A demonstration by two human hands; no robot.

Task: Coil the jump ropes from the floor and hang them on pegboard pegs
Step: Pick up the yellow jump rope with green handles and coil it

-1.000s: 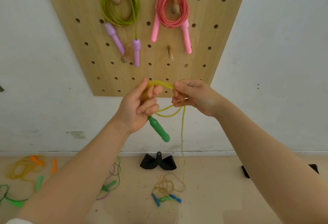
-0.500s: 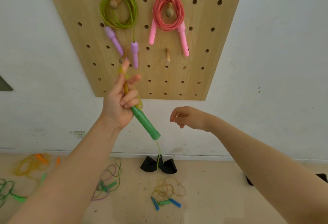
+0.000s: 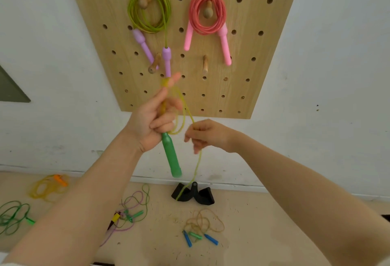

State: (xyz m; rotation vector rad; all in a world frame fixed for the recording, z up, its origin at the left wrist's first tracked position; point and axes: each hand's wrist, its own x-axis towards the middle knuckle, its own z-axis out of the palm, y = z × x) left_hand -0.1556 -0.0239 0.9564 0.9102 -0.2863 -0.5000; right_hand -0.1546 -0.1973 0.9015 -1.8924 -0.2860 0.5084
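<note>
My left hand [image 3: 155,119] grips a jump rope's green handle [image 3: 171,156] together with a few loops of its yellow cord [image 3: 181,110], raised in front of the wooden pegboard [image 3: 242,59]. My right hand [image 3: 205,135] pinches the same yellow cord just to the right, and the cord hangs from it down to the floor. A green rope with purple handles [image 3: 147,8] and a pink rope [image 3: 207,12] hang coiled on upper pegs. Two lower pegs, the left one [image 3: 155,64] and the right one [image 3: 205,64], are bare.
Loose ropes lie on the floor: an orange-handled yellow one [image 3: 49,186], a green one [image 3: 14,218], a tangled purple and green one [image 3: 132,208], and a tan one with blue handles [image 3: 200,231]. A black object [image 3: 193,195] sits at the wall's base.
My right hand let go, dropped, and has now come back up to pinch the hanging cord. My left hand stays raised with the handle and loops, a little lower than half a second ago.
</note>
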